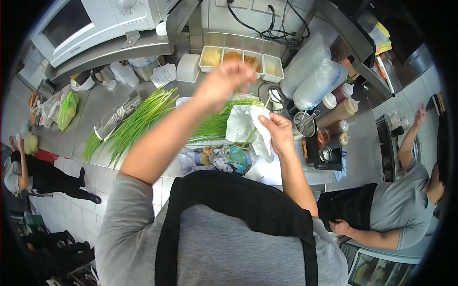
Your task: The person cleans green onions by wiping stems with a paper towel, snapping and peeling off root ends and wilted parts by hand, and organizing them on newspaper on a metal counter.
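My right fingers (pixel 282 123) pinch white paper (pixel 262 141); tugging could tear it. Left fingers (pixel 242 72) half-curl, holding what I can't tell.

Bright indoor light, fisheye bending, black corners, left hand (pixel 226 84) motion-blurred, outer edges seemingly soft

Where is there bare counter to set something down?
Two patches of steel counter: right of the squeeze bottles and black tray, and between the green plastic bag and chives. Crowded: around the right hand, with white sheet and chives; along the back, food containers.
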Action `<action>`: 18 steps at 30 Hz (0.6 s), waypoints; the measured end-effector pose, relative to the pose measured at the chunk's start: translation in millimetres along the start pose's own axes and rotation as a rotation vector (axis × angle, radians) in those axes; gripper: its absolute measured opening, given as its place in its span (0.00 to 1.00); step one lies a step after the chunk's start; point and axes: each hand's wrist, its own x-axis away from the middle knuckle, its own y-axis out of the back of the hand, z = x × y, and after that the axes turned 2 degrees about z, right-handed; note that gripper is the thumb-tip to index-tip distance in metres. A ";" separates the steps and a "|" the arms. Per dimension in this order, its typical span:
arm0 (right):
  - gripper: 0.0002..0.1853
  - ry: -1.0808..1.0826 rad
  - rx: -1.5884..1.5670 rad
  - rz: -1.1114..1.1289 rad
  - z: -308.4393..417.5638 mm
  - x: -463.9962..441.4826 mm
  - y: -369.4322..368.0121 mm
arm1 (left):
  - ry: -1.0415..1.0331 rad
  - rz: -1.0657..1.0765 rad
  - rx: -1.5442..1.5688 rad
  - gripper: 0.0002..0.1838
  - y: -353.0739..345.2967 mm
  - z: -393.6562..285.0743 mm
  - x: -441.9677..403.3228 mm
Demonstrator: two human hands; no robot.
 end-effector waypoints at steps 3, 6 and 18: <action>0.07 0.042 0.164 0.023 3.0 -1.1 -3.8 | 0.117 -0.049 0.076 0.09 -8.0 65.1 3.5; 0.06 -0.044 0.153 0.056 4.0 -0.3 -1.6 | 0.106 -0.064 0.176 0.09 -16.8 85.2 11.0; 0.07 0.031 0.439 0.023 -9.6 5.2 -2.9 | 0.009 -0.161 0.159 0.08 -6.7 67.6 -4.2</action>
